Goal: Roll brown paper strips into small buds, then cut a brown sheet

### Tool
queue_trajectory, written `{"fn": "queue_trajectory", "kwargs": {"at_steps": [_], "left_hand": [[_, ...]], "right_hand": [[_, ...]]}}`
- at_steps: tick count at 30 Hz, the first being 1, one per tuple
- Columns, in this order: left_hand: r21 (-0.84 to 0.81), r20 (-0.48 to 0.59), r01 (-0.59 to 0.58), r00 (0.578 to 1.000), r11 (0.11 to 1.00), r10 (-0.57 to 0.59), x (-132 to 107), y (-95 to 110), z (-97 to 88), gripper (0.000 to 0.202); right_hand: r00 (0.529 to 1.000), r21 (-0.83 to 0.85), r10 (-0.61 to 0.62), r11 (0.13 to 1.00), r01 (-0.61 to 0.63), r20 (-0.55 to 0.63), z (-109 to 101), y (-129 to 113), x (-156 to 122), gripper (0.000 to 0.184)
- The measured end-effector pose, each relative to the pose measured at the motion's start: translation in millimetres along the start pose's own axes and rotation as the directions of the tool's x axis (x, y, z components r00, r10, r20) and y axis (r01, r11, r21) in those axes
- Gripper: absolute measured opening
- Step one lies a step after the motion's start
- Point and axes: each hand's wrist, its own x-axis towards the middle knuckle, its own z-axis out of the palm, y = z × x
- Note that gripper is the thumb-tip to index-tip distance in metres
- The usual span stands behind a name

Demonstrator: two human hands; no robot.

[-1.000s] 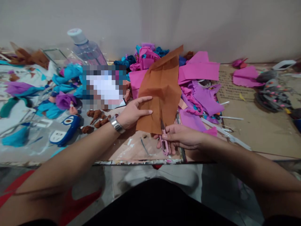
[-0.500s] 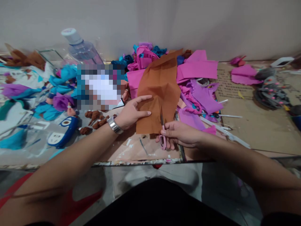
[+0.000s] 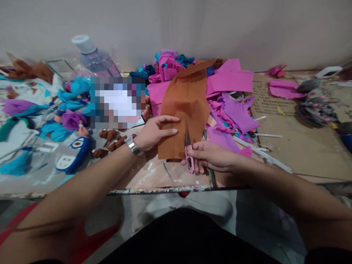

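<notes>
A sheet of brown crepe paper (image 3: 189, 82) lies across the middle of the table, its near edge toward me. My left hand (image 3: 154, 132), with a metal watch on the wrist, grips the sheet's left side; thumb and index finger rest on top, and the other fingers are hidden. In my right hand (image 3: 207, 156) is a pair of scissors with pink handles (image 3: 190, 161). Their blades are in the paper at the near edge, where a slit runs away from me. Pink crepe paper (image 3: 231, 82) lies beside and beneath the brown sheet.
Blue and purple paper flowers (image 3: 73, 119) and a blue-and-white case (image 3: 73, 154) lie left. A clear bottle (image 3: 96, 58) leans behind a blurred-out patch. Purple scraps (image 3: 240, 113), white sticks (image 3: 271, 135) and cardboard (image 3: 299, 146) are to the right, with a dark netted bundle (image 3: 316, 106).
The slit in the brown paper shows more clearly, and the sheet's near left part has shifted slightly toward me. The scissors have turned a little; both hands stay almost in place.
</notes>
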Motion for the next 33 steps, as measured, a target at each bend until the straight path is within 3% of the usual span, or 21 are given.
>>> {"fn": "queue_trajectory", "kwargs": {"at_steps": [4, 11, 18, 33], "left_hand": [[-0.015, -0.011, -0.029, 1.0, 0.999, 0.029, 0.3, 0.2, 0.1, 0.057], [-0.109, -0.02, 0.041, 0.999, 0.993, -0.043, -0.8, 2.2, 2.2, 0.062], [-0.176, 0.004, 0.106, 0.994, 0.979, -0.107, -3.3, 4.2, 7.2, 0.064], [-0.069, 0.037, -0.037, 0.999, 0.997, 0.039, -2.5, -4.9, 4.4, 0.062]], "right_hand": [[0.998, -0.025, 0.035, 0.999, -0.034, 0.044, 0.9, -1.1, -1.7, 0.043], [0.995, -0.041, 0.058, 0.998, -0.055, 0.083, 5.1, -1.6, -5.0, 0.041], [1.0, -0.014, 0.006, 1.0, -0.006, 0.029, 2.3, 1.8, -0.7, 0.042], [1.0, 0.011, -0.017, 1.0, 0.017, -0.018, 2.6, 6.0, 2.3, 0.045]]}}
